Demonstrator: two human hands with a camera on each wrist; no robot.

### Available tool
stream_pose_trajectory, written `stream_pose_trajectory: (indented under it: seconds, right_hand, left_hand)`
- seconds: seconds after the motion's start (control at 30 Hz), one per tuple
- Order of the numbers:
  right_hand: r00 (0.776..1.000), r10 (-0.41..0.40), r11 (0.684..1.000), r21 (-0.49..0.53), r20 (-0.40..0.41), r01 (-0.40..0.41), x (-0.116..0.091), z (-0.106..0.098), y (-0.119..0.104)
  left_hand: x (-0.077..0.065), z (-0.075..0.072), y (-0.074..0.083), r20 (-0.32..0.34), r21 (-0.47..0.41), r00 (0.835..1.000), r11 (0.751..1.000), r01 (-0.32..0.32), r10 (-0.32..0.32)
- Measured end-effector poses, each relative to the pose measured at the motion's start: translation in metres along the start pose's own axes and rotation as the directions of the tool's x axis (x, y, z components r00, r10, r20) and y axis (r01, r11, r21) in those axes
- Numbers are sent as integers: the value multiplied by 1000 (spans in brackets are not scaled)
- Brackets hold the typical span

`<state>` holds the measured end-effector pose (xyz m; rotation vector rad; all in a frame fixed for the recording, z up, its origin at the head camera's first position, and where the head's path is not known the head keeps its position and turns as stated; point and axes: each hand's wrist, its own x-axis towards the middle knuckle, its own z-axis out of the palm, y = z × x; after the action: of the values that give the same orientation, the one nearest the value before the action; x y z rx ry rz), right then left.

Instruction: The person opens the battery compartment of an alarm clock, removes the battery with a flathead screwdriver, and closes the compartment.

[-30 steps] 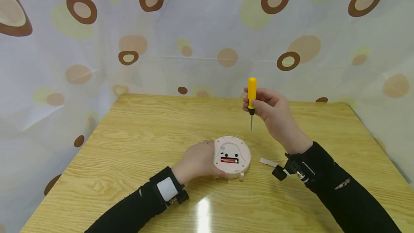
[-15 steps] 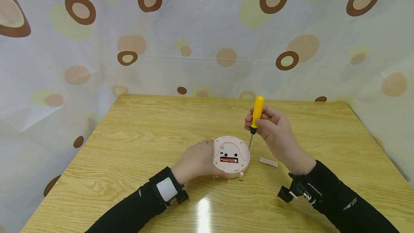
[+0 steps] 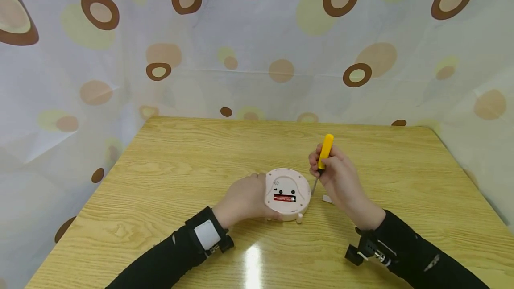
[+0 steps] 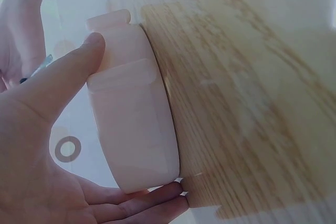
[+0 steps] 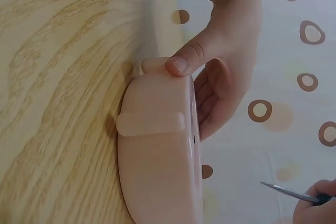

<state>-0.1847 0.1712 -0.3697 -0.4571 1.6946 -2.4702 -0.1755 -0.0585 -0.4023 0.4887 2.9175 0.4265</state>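
Note:
A round pale pink alarm clock (image 3: pixel 287 182) lies back side up on the table, with a red battery (image 3: pixel 284 198) in its uncovered compartment. My left hand (image 3: pixel 249 197) grips its left side. In the left wrist view the thumb presses the clock's wall (image 4: pixel 136 129) near a stubby foot, and the fingers reach round the far end. My right hand (image 3: pixel 339 177) pinches a yellow-handled screwdriver (image 3: pixel 326 150), tilted with its metal shaft (image 5: pixel 286 190) pointing down toward the clock's right rim. In the right wrist view its tip stands apart from the clock.
A small pink battery cover (image 3: pixel 327 199) lies right of the clock, partly hidden behind my right hand. The wooden table (image 3: pixel 180 159) ends at the back against a patterned cloth (image 3: pixel 257 48), which also hangs at both sides.
My right hand has lowered the screwdriver and tilted it, so the tip comes down to the clock's right edge. The hand now covers part of the battery cover. The left hand stays put.

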Motion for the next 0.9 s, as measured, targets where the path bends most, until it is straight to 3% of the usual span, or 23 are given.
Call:
stream_pose_trajectory:
  seconds: [0.43,0.9]
  right_hand:
    - [999,-40,999,30,3,40,-5,0,3]
    - [998,62,992,114,-10,-60,-6,-4,-2]
  left_hand:
    - [2,2,1,5,-12,1000,1000,-4,5]
    - [2,2,2,-2,-8,1000,1000,1,-1]
